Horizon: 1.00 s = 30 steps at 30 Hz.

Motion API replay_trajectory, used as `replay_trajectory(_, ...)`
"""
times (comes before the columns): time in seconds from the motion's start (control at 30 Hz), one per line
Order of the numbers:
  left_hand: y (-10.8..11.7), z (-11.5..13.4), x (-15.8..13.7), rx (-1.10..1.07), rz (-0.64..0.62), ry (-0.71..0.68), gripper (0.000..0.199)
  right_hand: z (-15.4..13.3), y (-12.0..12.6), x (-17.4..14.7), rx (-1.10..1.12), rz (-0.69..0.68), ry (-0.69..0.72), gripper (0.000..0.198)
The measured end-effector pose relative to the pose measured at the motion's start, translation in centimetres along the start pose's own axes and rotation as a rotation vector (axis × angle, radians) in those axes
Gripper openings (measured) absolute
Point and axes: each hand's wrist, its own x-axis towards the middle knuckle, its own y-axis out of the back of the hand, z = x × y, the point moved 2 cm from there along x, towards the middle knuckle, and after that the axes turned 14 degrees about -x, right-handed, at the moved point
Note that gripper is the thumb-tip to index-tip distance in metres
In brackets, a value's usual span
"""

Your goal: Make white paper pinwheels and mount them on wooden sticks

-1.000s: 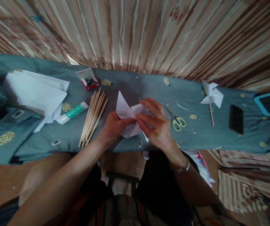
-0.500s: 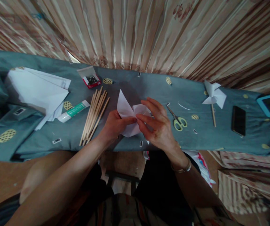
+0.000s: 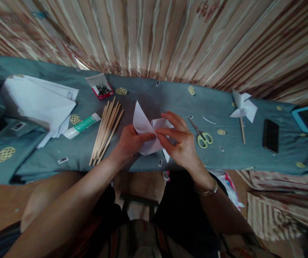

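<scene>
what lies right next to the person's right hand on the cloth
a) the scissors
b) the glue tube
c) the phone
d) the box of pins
a: the scissors with yellow-green handles lie just beyond the right hand, which pinches the folded white paper together with the left hand.

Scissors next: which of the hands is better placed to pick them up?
Probably the right hand. The scissors lie just beside it on the cloth, while the left hand sits on the far side of the folded paper, pinching its centre.
</scene>
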Motion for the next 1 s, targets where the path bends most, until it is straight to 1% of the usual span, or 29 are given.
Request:
replay_trajectory(0.1, 0.1, -0.2, 0.1, 0.019, 0.006, -0.014, 0.016, -0.1, 0.0, 0.0, -0.022, 0.027, -0.001, 0.011)
replay_trajectory(0.33, 0.2, -0.3, 0.3, 0.042, 0.002, -0.038, 0.015, -0.1, -0.2, 0.0, -0.025, 0.035, 0.008, 0.011)
replay_trajectory(0.53, 0.1, -0.2, 0.2, 0.029, -0.001, -0.012, 0.017, -0.1, -0.2, 0.0, -0.067, 0.025, -0.001, 0.008)
replay_trajectory(0.63, 0.1, 0.0, 0.0, 0.003, -0.009, 0.013, 0.019, -0.1, -0.3, -0.1, -0.062, 0.036, -0.022, 0.01)
replay_trajectory(0.7, 0.1, 0.1, 0.0, -0.015, -0.009, 0.02, 0.021, 0.0, -0.3, -0.1, -0.061, 0.04, -0.046, 0.016)
replay_trajectory(0.9, 0.2, 0.2, -0.1, -0.011, 0.018, 0.0, 0.028, 0.6, -0.1, 0.0, -0.054, 0.045, -0.145, 0.056)
replay_trajectory(1.0, 0.3, 0.1, -0.1, 0.0, 0.019, -0.01, 0.027, 0.8, -0.2, 0.0, -0.017, 0.046, -0.202, 0.07)
